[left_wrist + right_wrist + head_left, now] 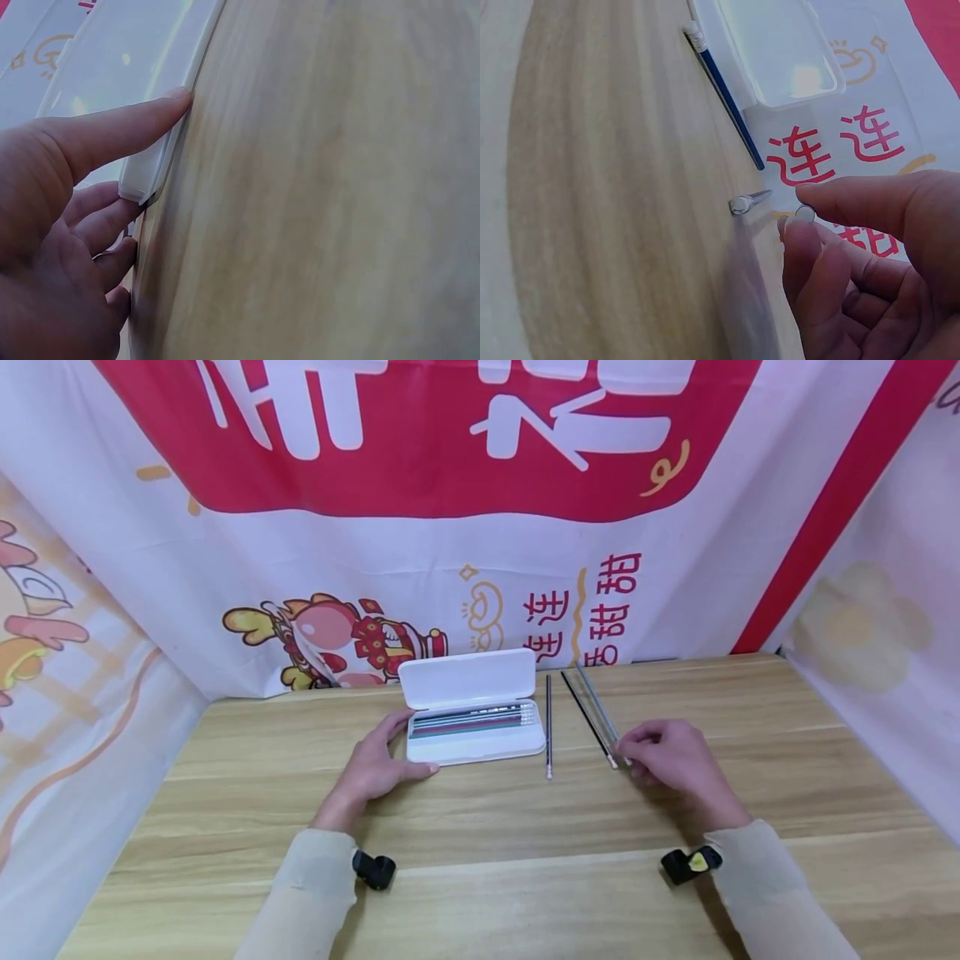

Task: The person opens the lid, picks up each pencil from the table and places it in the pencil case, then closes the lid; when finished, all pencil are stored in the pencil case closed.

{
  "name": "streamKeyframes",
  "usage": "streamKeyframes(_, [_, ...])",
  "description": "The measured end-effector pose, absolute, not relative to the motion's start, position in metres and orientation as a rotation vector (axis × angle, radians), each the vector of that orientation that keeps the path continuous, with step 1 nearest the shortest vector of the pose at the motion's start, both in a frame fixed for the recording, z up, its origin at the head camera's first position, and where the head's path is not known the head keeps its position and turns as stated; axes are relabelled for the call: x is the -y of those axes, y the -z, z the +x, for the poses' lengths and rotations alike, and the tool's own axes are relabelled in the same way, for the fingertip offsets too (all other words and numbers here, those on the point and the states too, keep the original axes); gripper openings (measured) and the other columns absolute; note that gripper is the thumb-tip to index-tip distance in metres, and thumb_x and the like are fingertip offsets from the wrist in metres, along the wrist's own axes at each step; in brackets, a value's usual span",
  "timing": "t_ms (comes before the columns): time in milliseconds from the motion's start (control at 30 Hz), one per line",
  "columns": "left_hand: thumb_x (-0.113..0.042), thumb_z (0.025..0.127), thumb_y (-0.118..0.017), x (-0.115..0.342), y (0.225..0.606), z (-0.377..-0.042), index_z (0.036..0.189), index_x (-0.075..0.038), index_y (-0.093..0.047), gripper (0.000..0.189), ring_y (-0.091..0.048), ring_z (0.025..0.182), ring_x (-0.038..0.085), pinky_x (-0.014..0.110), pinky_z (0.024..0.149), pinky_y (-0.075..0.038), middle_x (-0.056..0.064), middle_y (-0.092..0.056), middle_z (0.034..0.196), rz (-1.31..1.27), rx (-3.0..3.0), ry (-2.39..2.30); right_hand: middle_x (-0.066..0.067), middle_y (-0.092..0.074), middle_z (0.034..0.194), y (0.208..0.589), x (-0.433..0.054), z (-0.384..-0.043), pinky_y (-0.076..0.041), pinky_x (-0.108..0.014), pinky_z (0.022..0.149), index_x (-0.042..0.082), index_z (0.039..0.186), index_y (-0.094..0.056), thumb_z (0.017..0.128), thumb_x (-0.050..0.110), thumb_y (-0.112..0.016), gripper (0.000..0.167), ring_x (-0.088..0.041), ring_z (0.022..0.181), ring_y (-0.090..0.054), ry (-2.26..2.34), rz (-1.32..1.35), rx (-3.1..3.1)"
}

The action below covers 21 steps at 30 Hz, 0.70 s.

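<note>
A white pencil case [480, 750] lies with its lid [468, 679] raised at the back. Several pencils [465, 721] lie side by side in it. My left hand [375, 766] grips the case's left end, its thumb [142, 126] on the front edge and the fingers around the corner. My right hand [675, 758] pinches a light blue pencil [595, 695] near its eraser end, between thumb and fingertips. In the right wrist view that pencil's round end [805, 214] shows between them. Just left of it lies a black pencil [587, 717].
A dark blue pencil [549, 722] lies between the case and the black pencil, its white eraser end toward me. The wooden table [480, 893] runs back to a printed cloth [480, 560] hanging behind it. More cloth hangs at both sides.
</note>
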<state>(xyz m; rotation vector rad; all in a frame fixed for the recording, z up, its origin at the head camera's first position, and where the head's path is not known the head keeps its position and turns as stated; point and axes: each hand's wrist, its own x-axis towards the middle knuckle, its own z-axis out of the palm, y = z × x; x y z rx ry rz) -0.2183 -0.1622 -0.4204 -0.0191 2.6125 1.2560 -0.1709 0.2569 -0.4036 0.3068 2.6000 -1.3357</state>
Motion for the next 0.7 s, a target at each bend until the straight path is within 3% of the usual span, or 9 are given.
streamKeyframes(233, [-0.034,0.088,-0.091,0.163,0.419,-0.218,0.167,-0.028,-0.037,0.096,-0.021,0.166,0.038,0.069,0.133,-0.016,0.006,-0.037,0.176,-0.013,-2.609,-1.264,-0.016,-0.075,0.112,0.392,-0.258,-0.169,-0.063,-0.031,0.070,0.005,0.127,-0.072,0.106,0.032,-0.070,0.035,-0.024,0.084,-0.070,1.393,0.299,-2.579])
streamKeyframes(700, [-0.033,0.087,-0.091,0.165,0.420,-0.218,0.166,-0.028,-0.038,0.096,-0.022,0.166,0.038,0.068,0.133,-0.016,0.006,-0.037,0.176,0.007,-2.607,-1.265,-0.018,-0.073,0.113,0.385,-0.253,-0.169,-0.064,-0.031,0.070,0.003,0.129,-0.070,0.106,0.032,-0.071,0.037,-0.022,0.082,-0.070,1.408,0.314,-2.572])
